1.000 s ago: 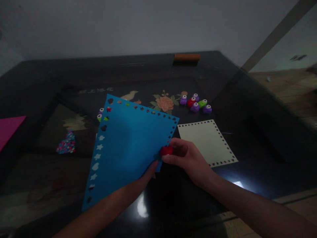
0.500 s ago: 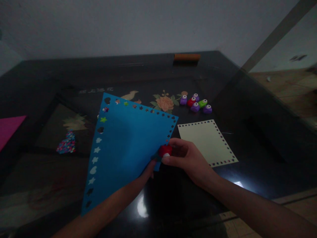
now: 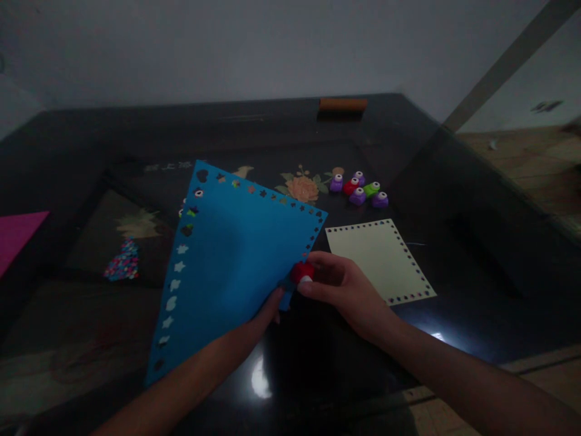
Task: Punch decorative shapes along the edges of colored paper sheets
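A sheet of blue paper (image 3: 231, 254) is held up at a tilt over the dark table, with punched shapes such as stars, hearts and flowers along its left, top and upper right edges. My left hand (image 3: 265, 312) grips its lower right edge, thumb on the front face and the other fingers mostly hidden behind. Between the thumb and fingers of my right hand (image 3: 338, 281) is a small red craft punch (image 3: 302, 272), set at the paper's right edge. The punch's base is partly hidden by the paper and fingers.
Cream paper (image 3: 379, 260) with punched edges lies on the right. Behind it sit several punches (image 3: 358, 189) in purple, red and green. Colourful confetti (image 3: 123, 263) is heaped at left, near pink paper (image 3: 18, 236). An orange-brown roll (image 3: 342, 105) lies at the table's far edge.
The blue paper's upper left corner has risen and shifted slightly right, as the sheet tilts a little. My left hand moved slightly left; my right hand and the red punch stay nearly in place.
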Tool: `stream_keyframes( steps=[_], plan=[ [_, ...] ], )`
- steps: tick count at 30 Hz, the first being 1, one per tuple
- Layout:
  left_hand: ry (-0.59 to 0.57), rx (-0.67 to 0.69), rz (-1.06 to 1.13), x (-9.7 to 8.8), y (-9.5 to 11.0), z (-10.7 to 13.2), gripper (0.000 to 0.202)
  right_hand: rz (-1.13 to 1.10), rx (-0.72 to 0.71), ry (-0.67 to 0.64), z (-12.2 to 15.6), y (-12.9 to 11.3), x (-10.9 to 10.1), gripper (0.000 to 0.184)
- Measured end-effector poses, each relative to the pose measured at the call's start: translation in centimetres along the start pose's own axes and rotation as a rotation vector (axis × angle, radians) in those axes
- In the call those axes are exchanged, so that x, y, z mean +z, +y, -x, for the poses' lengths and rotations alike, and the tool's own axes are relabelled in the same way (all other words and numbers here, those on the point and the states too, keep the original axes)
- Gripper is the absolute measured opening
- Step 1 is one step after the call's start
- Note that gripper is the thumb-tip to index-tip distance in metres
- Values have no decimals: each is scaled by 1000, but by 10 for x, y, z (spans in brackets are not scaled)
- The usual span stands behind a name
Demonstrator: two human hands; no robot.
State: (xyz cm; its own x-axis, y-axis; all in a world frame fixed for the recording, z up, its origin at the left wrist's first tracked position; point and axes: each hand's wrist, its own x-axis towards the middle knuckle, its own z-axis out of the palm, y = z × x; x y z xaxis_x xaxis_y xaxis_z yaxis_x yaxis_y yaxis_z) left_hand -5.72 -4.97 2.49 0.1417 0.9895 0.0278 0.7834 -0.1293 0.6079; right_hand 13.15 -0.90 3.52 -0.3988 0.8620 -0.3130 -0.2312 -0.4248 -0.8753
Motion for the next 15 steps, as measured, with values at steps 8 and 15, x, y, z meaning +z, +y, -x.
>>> stream_keyframes(
  steps=[8,15],
  plan=[
    [75,-13,-110,5,-13,3,23,-1,-11,6,-1,1,0,29],
    [33,-14,6,6,-3,1,35,-22,-8,-11,1,-1,2,27]
  ],
)
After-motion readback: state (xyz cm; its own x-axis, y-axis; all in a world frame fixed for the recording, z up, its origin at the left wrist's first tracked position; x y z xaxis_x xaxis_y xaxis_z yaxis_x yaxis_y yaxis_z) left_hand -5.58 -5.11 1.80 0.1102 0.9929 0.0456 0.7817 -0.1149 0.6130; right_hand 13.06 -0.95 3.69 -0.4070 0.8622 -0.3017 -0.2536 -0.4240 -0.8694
